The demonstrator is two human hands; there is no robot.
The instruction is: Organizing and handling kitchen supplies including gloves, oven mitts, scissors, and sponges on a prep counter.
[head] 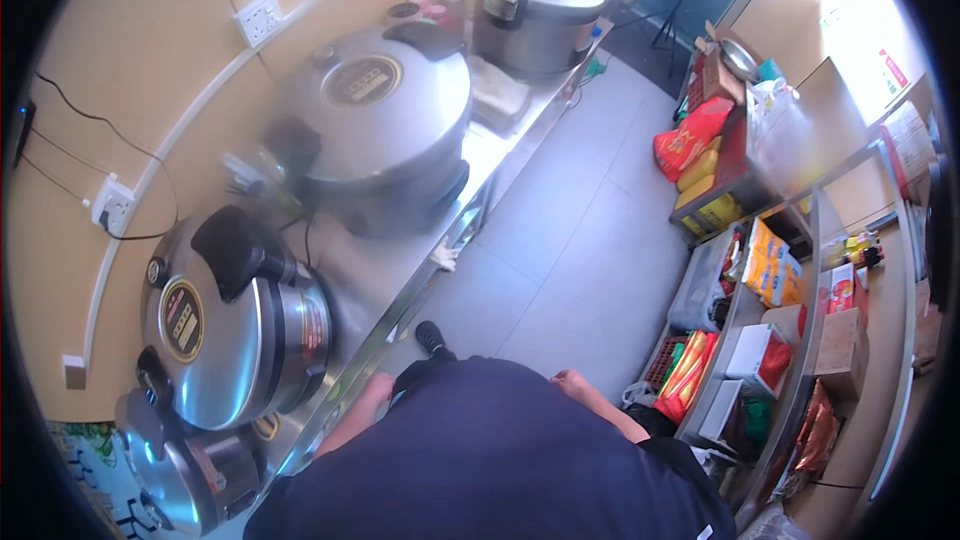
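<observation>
My left hand (381, 388) is low at my left side, beside the edge of the stainless-steel counter (352, 262). Part of it is hidden by my dark shirt, and I cannot tell how its fingers are set. On the other side, my right hand (571, 382) hangs over the floor with its fingers partly curled; no object shows in it. Nearest on the counter is a large steel electric cooker (217, 322) with its lid down. Beyond it, a second large cooker (375, 112) stands in a steamy haze, its lid also down.
A third cooker (540, 15) stands farther along, and a smaller one (187, 465) at lower left. Shelving (806, 315) with boxes and bags lines the right side. A grey tiled floor (570, 202) runs between. Wall sockets (259, 19) and a cord (112, 124) are at left.
</observation>
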